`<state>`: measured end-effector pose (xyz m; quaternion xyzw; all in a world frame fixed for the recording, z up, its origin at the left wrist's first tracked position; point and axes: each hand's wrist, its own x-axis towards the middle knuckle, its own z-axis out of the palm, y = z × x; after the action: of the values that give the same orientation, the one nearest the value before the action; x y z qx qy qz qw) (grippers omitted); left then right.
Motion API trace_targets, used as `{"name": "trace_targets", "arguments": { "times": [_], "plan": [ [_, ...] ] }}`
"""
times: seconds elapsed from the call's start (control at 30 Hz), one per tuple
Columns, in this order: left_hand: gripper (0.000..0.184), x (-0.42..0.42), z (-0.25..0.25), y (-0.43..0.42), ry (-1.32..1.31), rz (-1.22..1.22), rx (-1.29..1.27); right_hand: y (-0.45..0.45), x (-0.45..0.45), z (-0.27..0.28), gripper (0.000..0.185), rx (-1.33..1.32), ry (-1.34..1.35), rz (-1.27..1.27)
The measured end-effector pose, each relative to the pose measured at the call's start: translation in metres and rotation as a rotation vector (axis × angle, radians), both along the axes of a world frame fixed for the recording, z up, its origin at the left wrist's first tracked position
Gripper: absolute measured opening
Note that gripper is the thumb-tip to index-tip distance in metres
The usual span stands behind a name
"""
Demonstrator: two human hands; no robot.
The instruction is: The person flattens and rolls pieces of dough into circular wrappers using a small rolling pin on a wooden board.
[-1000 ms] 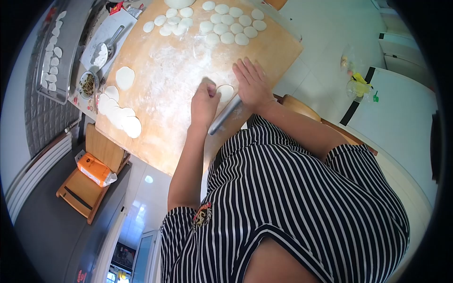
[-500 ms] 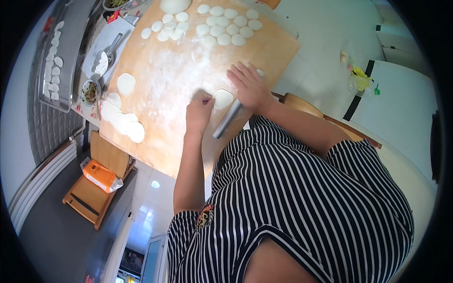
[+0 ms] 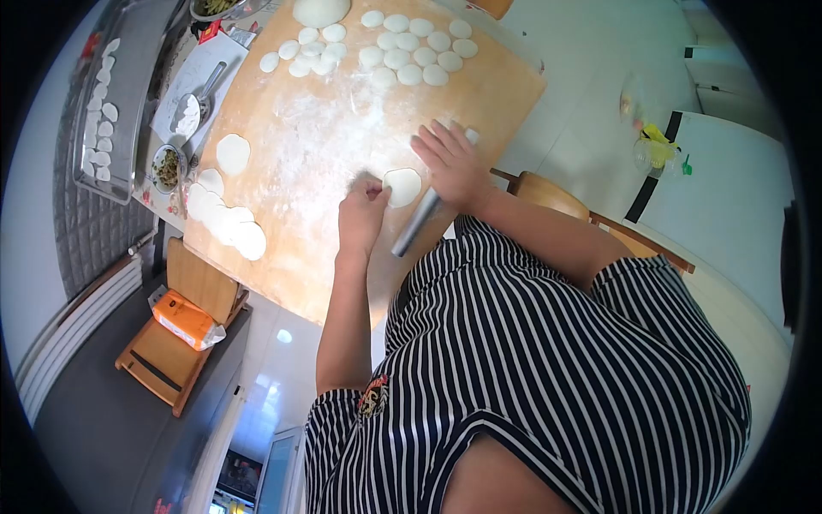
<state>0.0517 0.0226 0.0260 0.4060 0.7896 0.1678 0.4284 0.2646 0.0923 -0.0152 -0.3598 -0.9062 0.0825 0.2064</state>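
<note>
On the floured wooden board (image 3: 291, 184), my left hand (image 3: 364, 214) pinches the left edge of a small flat dough round (image 3: 402, 188). My right hand (image 3: 453, 167) lies with its fingers stretched out over a metal rolling pin (image 3: 413, 230), whose far end shows beyond the fingers. The pin slants just to the right of the round. Several small dough pieces (image 3: 424, 56) sit at the top of the board beside a larger dough mound (image 3: 322, 10). At its left edge are overlapping flat rounds (image 3: 224, 220) and one separate round (image 3: 233, 155).
Left of the board are a bowl of filling (image 3: 166, 169), a bowl of white flour with a scoop (image 3: 187, 115) and a metal tray (image 3: 125, 128) with rows of dumplings. An orange package (image 3: 185, 319) rests on a wooden chair (image 3: 146, 363). Another chair (image 3: 548, 198) stands right of the board.
The small round looks wider than a second ago. My right hand has shifted slightly back along the pin, and more of the pin's far end shows. The left hand stays at the round's edge.
</note>
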Motion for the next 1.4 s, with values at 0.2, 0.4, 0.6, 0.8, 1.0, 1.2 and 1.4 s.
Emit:
{"name": "trace_targets", "arguments": {
  "times": [0.2, 0.4, 0.6, 0.8, 1.0, 1.2, 1.4],
  "plan": [
    [0.025, 0.007, -0.012, 0.009, 0.297, -0.130, 0.224, 0.045, -0.092, 0.026, 0.061, -0.004, -0.093, -0.013],
    [0.026, 0.001, 0.000, -0.010, 0.044, 0.155, 0.064, 0.008, -0.028, 0.010, 0.057, -0.029, -0.104, 0.017],
    [0.026, -0.004, 0.001, -0.011, 0.024, 0.039, 0.035, 0.025, -0.066, 0.026, 0.056, 0.007, -0.123, 0.051],
    [0.028, -0.010, -0.015, -0.008, 0.333, -0.146, 0.270, 0.024, -0.075, 0.023, 0.059, -0.085, 0.022, -0.011],
    [0.024, -0.025, -0.019, -0.039, -0.314, 0.189, -0.097, -0.007, -0.011, 0.010, 0.055, -0.008, -0.089, 0.051],
    [0.038, -0.015, -0.013, -0.017, 0.326, -0.116, 0.154, 0.031, -0.101, 0.022, 0.056, -0.021, -0.075, -0.062],
    [0.023, -0.020, -0.007, -0.044, 0.142, 0.195, 0.033, -0.016, -0.018, 0.013, 0.055, 0.008, -0.034, 0.036]
  ]
}}
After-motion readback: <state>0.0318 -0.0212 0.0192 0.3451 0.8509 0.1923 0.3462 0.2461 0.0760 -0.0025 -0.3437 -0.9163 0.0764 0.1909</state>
